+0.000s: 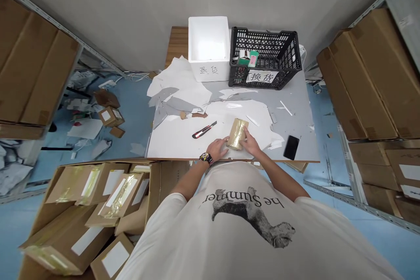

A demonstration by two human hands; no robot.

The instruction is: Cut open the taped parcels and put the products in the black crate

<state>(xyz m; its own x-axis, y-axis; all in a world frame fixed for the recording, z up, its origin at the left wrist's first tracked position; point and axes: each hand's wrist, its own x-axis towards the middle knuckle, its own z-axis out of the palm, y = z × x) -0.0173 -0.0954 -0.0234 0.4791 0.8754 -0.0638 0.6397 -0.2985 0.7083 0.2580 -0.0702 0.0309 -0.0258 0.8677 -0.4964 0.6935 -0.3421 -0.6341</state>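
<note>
A small brown cardboard box (236,134), wrapped in shiny clear tape, sits on the white-covered table near its front edge. My right hand (250,142) grips the box's right side, with the fingers on its edge. On the other side, my left hand (217,149), with a dark patterned watch at the wrist, rests by the box's lower left corner. Its fingers are stretched out and apart, with the fingertips at the box's edge; firm contact cannot be made out. A red and black utility knife (204,130) lies to the left, its blade extended.
At the table's back stand a white foam bin (210,70) and a black plastic crate (285,76) holding small boxes. A phone (291,147) lies at right. Torn paper (179,81) covers the table (302,113). A large carton (167,179) of taped parcels stands at lower left.
</note>
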